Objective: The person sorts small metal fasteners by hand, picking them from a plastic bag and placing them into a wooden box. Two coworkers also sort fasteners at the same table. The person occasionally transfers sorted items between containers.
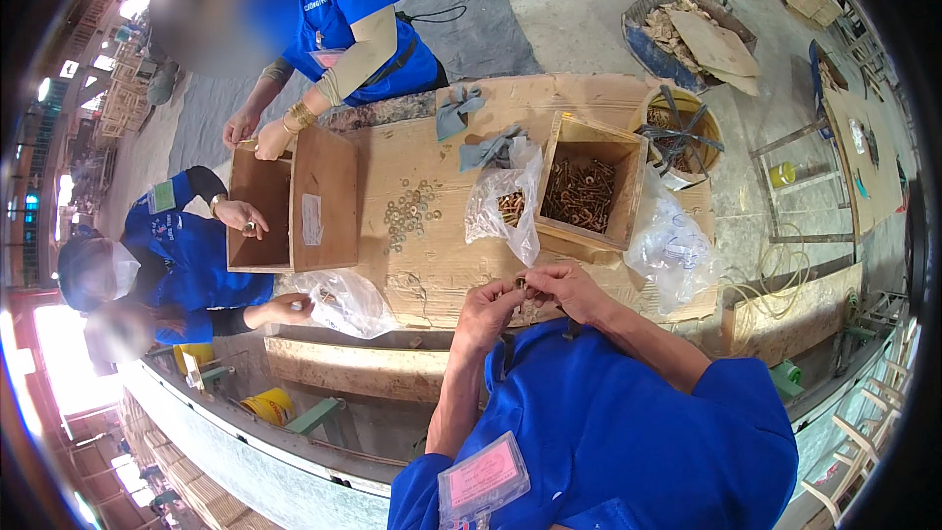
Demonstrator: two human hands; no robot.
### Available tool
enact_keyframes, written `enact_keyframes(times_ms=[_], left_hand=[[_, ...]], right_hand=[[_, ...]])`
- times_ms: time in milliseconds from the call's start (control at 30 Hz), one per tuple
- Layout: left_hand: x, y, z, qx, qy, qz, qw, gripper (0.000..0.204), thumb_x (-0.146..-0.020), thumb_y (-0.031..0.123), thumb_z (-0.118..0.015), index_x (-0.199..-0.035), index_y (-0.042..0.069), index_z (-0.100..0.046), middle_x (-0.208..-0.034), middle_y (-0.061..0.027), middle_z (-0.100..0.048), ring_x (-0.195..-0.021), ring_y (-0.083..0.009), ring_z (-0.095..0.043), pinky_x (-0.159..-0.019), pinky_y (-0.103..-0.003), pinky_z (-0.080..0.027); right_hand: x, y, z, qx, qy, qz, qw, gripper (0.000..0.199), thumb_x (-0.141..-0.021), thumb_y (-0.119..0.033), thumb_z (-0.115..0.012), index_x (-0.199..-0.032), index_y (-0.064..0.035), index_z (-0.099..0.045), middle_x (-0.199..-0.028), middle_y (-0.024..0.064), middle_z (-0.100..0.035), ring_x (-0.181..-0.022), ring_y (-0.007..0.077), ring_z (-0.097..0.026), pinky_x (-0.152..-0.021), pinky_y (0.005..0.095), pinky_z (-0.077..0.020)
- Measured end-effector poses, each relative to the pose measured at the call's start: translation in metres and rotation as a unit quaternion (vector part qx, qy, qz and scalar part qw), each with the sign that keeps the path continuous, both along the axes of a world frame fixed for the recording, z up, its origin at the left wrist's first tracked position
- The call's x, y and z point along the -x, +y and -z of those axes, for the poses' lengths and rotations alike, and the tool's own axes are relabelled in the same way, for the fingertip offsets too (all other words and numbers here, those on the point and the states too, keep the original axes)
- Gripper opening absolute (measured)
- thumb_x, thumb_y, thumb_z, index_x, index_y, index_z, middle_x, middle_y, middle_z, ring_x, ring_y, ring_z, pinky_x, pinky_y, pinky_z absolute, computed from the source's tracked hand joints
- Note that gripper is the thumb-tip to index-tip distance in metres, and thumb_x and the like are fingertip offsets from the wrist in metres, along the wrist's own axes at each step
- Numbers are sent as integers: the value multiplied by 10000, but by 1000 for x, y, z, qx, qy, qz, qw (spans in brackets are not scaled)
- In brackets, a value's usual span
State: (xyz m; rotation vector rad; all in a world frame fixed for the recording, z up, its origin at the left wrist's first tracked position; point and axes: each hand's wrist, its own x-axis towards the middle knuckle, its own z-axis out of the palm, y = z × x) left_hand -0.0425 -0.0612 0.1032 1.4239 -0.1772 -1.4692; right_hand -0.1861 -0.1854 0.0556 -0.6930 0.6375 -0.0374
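My left hand (487,312) and my right hand (562,287) meet close to my chest at the near edge of the cardboard-covered table (432,152). Both pinch a small metal piece (520,284), a bolt or a washer, too small to tell apart. Just beyond my hands stands a wooden box of brown bolts (581,192). Left of it lies a clear plastic bag with bolts (502,204). A loose cluster of metal washers (408,211) lies on the cardboard further left.
Two other people in blue shirts work at the table's left and far side, hands at a brown wooden box (294,201). More plastic bags (343,299) and grey gloves (459,110) lie on the table. A yellow bucket (679,137) and crate of scraps (687,34) stand beyond.
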Motion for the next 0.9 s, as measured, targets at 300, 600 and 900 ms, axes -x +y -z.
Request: enact_keyframes(times_ms=[300, 600, 900], left_hand=[[5, -13, 17, 35, -180, 40, 982, 129, -885, 128, -670, -897, 1, -684, -684, 67, -551, -598, -7, -431, -517, -184, -314], [-9, -16, 17, 95, -37, 12, 995, 222, -894, 151, -690, -1053, -3, -679, -691, 51, -556, -538, -16, -394, -457, -193, -270], [-24, -21, 9, 114, 14, 53, 992, 215, -814, 23, -701, -1028, 4, -701, -779, -10, -645, -539, -42, -421, -472, -227, -300]], right_hand=[[0, -15, -1, -71, -8, 25, 997, 190, -890, -169, -702, -1031, -42, -690, -900, 29, -663, -766, 99, -589, -701, 246, -486], [-5, -16, 2, -142, -23, -12, 990, 136, -869, -159, -727, -901, -43, -664, -777, 17, -635, -643, 90, -570, -566, 239, -462], [-12, -20, -10, -123, -1, -50, 991, 144, -855, -136, -737, -926, -43, -653, -749, 6, -618, -610, 69, -552, -509, 212, -418]])
